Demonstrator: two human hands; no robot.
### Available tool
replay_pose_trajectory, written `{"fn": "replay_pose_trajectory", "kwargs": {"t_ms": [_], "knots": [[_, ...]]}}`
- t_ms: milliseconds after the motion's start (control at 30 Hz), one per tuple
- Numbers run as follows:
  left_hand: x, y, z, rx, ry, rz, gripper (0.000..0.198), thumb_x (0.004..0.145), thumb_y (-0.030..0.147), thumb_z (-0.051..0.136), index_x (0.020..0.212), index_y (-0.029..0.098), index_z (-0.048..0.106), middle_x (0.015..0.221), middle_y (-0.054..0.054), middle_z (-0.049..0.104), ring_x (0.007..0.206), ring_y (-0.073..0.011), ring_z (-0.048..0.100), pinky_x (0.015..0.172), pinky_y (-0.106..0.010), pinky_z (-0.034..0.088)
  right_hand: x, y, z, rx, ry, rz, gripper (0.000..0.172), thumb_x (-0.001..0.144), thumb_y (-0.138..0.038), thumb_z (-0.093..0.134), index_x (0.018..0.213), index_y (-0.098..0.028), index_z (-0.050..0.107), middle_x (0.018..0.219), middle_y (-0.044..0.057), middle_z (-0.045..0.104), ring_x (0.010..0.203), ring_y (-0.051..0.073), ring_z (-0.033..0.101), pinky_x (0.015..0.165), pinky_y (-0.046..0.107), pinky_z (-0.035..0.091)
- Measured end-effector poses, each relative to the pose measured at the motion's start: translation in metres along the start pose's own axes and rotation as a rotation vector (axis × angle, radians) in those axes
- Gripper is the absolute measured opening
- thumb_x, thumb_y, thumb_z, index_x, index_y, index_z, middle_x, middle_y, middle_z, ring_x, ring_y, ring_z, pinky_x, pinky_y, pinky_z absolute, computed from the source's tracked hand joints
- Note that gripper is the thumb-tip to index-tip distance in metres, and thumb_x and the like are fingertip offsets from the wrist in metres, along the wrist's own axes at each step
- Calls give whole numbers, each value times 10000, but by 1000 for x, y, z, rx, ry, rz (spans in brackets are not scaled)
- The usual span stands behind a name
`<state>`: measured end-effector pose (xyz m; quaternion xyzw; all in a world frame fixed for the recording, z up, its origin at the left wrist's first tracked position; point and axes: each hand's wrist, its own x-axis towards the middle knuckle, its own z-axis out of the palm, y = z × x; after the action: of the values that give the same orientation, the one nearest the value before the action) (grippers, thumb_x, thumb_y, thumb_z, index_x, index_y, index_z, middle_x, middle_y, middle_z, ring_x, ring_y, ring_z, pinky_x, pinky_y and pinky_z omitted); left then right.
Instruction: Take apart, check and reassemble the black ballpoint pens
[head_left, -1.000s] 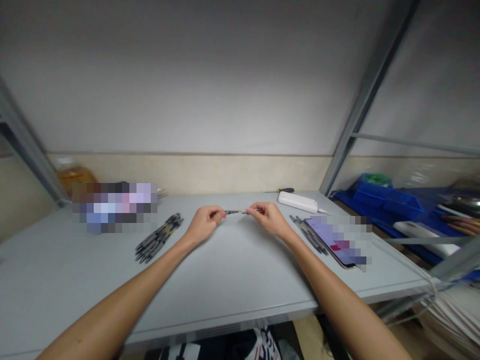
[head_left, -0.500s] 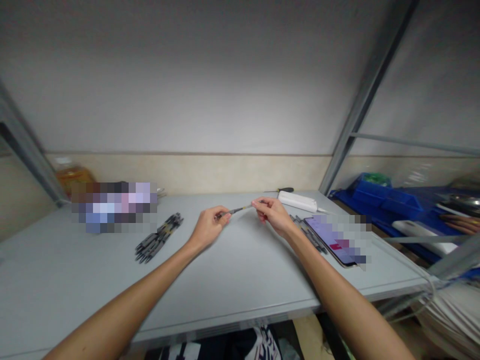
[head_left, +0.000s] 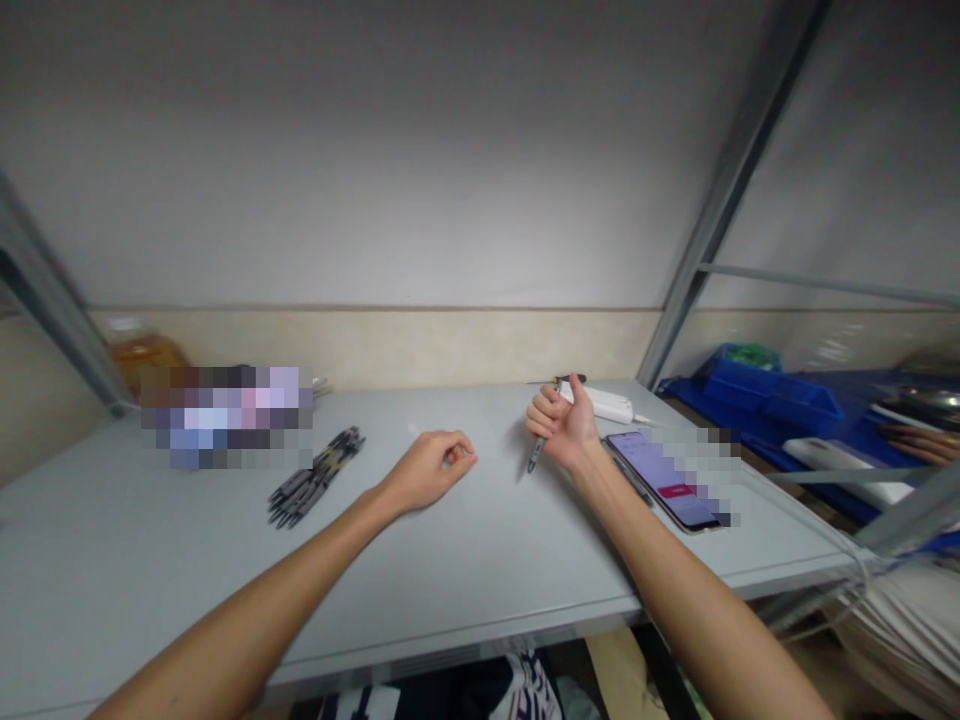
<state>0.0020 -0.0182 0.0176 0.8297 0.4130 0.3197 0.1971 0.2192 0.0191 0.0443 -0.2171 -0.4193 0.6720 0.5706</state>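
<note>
At the far left, a bottle of amber liquid (head_left: 141,352) stands against the wall. A bundle of dark pens (head_left: 315,476) lies on the grey worktop (head_left: 465,560), at about nine o'clock from the left hand (head_left: 429,470). That hand rests on the worktop, fingers curled loosely inward; whether they hold anything cannot be told. At three o'clock from it, the right hand (head_left: 561,424) grips a pen (head_left: 535,455) in a closed fist, thumb up, tip pointing down just above the worktop. At three o'clock from the fist lies a phone (head_left: 660,482), with a white device (head_left: 607,404) at twelve o'clock behind. Blue bins (head_left: 757,392) sit farthest right.
</note>
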Motion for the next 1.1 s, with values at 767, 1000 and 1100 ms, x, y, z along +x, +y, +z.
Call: {"fn": "replay_pose_trajectory", "kwargs": {"t_ms": [767, 1000, 1100], "knots": [[-1, -14, -2, 291, -47, -68, 210, 802, 260, 435, 663, 181, 570, 545, 1, 540, 506, -124, 469, 523, -231, 269, -4, -3, 2, -38, -42, 37, 477, 790, -565, 374, 499, -221, 220, 405, -78, 136, 369, 82, 78, 337, 210, 131], [-1, -11, -3, 324, -68, -93, 211, 800, 256, 437, 657, 175, 571, 558, -7, 545, 514, -123, 466, 532, -235, 276, -4, -3, 0, 209, -4, 98, 395, 808, -416, 361, 496, -209, 236, 398, -72, 157, 373, 81, 76, 335, 196, 133], [-1, -10, -3, 350, -93, -113, 207, 799, 252, 442, 667, 171, 579, 562, -7, 544, 530, -122, 468, 542, -235, 276, -4, -3, -1, 298, -56, 120, 401, 806, -430, 373, 506, -208, 228, 401, -77, 159, 372, 79, 78, 328, 188, 147]]}}
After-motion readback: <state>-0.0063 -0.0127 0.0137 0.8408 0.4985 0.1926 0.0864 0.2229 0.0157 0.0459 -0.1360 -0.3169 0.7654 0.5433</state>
